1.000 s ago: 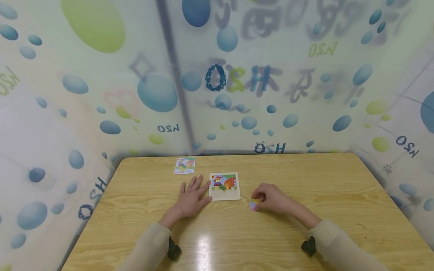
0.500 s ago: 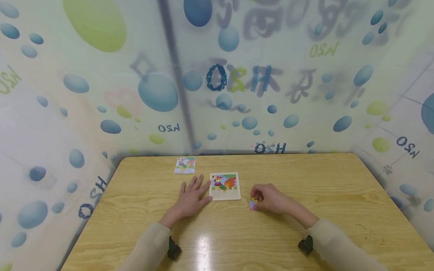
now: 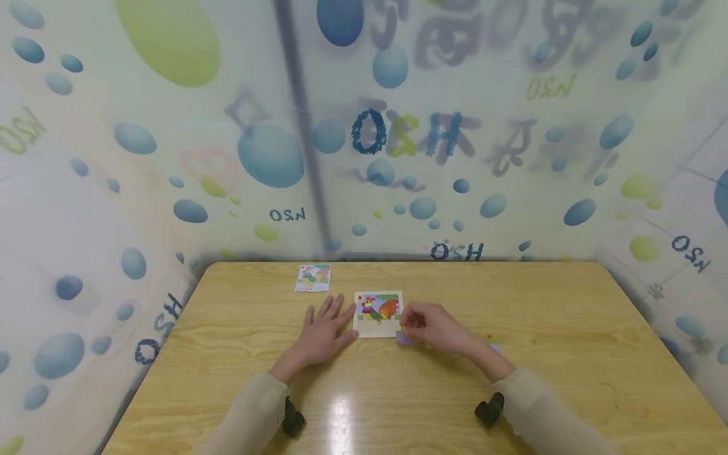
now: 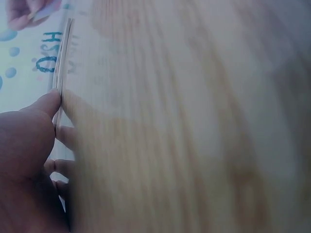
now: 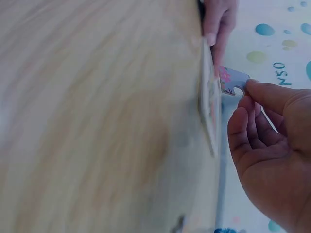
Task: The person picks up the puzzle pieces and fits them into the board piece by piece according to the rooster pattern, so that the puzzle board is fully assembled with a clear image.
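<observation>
A square puzzle board (image 3: 375, 330) with a rooster picture lies on the table; its lower strip is bare. My left hand (image 3: 323, 332) rests flat at the board's left side, fingers spread, with thumb and forefinger touching its edge. Just off the board's right edge, my right hand (image 3: 438, 325) pinches a jigsaw piece (image 5: 234, 81) between thumb and fingers. That piece is pale violet with a pink patch and a rounded notch, held above the table in the right wrist view. Part of it hides behind the fingers in the head view.
A printed rooster card (image 3: 313, 278) lies behind the left hand, near the table's back edge. Another small colourful piece (image 3: 495, 347) sits on the table beside the right forearm, partly hidden. The wooden table (image 3: 557, 316) meets a patterned curtain (image 3: 398, 234) at the back.
My right hand has lifted the jigsaw piece and moved left to the board's right edge. A second piece now shows by the right forearm. The left hand has stayed in place.
</observation>
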`<action>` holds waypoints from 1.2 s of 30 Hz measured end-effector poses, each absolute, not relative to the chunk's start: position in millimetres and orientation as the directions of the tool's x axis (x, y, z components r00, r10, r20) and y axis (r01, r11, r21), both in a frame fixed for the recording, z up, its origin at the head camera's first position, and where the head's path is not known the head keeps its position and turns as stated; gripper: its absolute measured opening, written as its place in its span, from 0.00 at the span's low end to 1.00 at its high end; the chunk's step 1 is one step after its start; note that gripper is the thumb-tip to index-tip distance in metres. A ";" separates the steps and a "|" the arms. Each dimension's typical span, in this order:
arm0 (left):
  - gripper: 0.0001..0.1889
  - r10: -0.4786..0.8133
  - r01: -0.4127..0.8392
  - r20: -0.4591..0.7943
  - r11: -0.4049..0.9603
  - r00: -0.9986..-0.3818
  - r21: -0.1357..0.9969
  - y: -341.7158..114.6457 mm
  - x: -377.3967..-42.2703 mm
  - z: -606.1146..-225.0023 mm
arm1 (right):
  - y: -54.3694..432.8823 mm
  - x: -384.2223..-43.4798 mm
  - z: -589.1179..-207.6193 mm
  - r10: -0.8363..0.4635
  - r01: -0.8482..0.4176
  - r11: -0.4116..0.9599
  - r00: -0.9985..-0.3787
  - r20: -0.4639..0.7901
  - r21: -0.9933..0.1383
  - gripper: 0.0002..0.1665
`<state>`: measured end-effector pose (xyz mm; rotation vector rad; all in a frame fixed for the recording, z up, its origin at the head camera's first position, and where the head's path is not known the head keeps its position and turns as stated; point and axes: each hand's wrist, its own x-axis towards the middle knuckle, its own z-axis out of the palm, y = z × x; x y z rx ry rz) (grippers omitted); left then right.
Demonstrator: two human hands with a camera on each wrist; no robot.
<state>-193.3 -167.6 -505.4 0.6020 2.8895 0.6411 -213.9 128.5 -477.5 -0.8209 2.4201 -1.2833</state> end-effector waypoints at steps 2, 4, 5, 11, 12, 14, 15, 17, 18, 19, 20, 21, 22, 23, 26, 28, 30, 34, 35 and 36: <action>0.33 0.409 0.359 -0.029 0.829 -0.912 0.428 -167.2 -194.0 -506.3 | 121.2 -215.3 -475.2 -0.594 -0.352 0.434 -0.804 0.030 -0.830 0.05; 0.33 0.413 0.364 -0.021 0.826 -0.911 0.431 -167.4 -194.7 -507.8 | 113.8 -217.3 -474.1 -0.588 -0.346 0.423 -0.808 0.037 -0.838 0.04; 0.33 0.414 0.366 -0.017 0.822 -0.910 0.437 -167.8 -194.8 -508.8 | 110.0 -218.5 -474.6 -0.584 -0.343 0.419 -0.811 0.040 -0.841 0.04; 0.34 0.415 0.370 0.000 0.809 -0.910 0.457 -169.7 -196.7 -514.9 | 87.0 -227.9 -486.8 -0.515 -0.347 0.400 -0.851 0.106 -0.848 0.04; 0.34 0.415 0.369 0.000 0.810 -0.910 0.456 -169.8 -196.9 -515.6 | 83.7 -229.2 -489.3 -0.498 -0.342 0.399 -0.860 0.112 -0.851 0.05; 0.34 0.413 0.370 0.006 0.809 -0.911 0.456 -169.9 -197.1 -517.2 | 77.4 -231.7 -494.5 -0.470 -0.339 0.397 -0.873 0.128 -0.853 0.05; 0.35 0.412 0.368 0.003 0.811 -0.911 0.455 -169.9 -197.1 -517.6 | 74.6 -232.4 -496.3 -0.460 -0.333 0.395 -0.879 0.130 -0.856 0.05; 0.35 0.410 0.365 -0.006 0.820 -0.912 0.441 -170.2 -197.2 -519.0 | 69.8 -233.4 -499.0 -0.448 -0.322 0.391 -0.885 0.127 -0.862 0.06; 0.35 0.412 0.369 0.001 0.816 -0.911 0.445 -170.1 -196.5 -518.0 | 68.0 -233.6 -499.9 -0.447 -0.318 0.389 -0.886 0.125 -0.865 0.06; 0.35 0.412 0.371 0.007 0.813 -0.911 0.448 -169.8 -196.2 -517.1 | 66.3 -233.7 -500.4 -0.447 -0.318 0.385 -0.886 0.126 -0.866 0.06; 0.34 0.414 0.375 0.012 0.811 -0.910 0.448 -169.8 -196.1 -516.9 | 65.0 -233.9 -501.2 -0.450 -0.315 0.383 -0.885 0.123 -0.868 0.05; 0.34 0.415 0.375 0.012 0.809 -0.910 0.451 -169.7 -195.8 -515.5 | 63.8 -233.8 -501.6 -0.450 -0.313 0.382 -0.885 0.121 -0.870 0.05; 0.34 0.416 0.377 0.015 0.808 -0.909 0.452 -169.5 -195.6 -515.3 | 63.2 -233.4 -502.3 -0.452 -0.311 0.380 -0.884 0.119 -0.871 0.05; 0.34 0.416 0.378 0.016 0.808 -0.909 0.452 -169.2 -195.8 -515.5 | 62.4 -233.1 -502.5 -0.450 -0.306 0.383 -0.886 0.113 -0.872 0.05; 0.35 0.411 0.373 0.008 0.820 -0.912 0.434 -169.7 -198.7 -519.2 | 60.1 -232.6 -502.5 -0.443 -0.288 0.394 -0.891 0.094 -0.873 0.05; 0.35 0.407 0.369 0.005 0.824 -0.913 0.430 -170.1 -199.4 -519.4 | 57.9 -232.5 -502.2 -0.440 -0.275 0.403 -0.895 0.079 -0.873 0.06; 0.35 0.408 0.372 0.010 0.823 -0.913 0.428 -170.6 -199.5 -519.9 | 56.0 -232.1 -502.0 -0.442 -0.268 0.411 -0.894 0.067 -0.872 0.07; 0.34 0.409 0.369 0.005 0.818 -0.913 0.441 -170.2 -198.1 -518.3 | 52.8 -230.4 -502.3 -0.447 -0.271 0.424 -0.892 0.060 -0.864 0.08; 0.35 0.408 0.366 0.000 0.821 -0.913 0.439 -170.1 -198.4 -519.5 | 52.0 -230.0 -502.0 -0.444 -0.270 0.429 -0.894 0.059 -0.862 0.08; 0.35 0.406 0.360 -0.011 0.823 -0.914 0.438 -169.7 -198.6 -518.9 | 51.2 -230.0 -502.6 -0.439 -0.270 0.439 -0.897 0.058 -0.857 0.08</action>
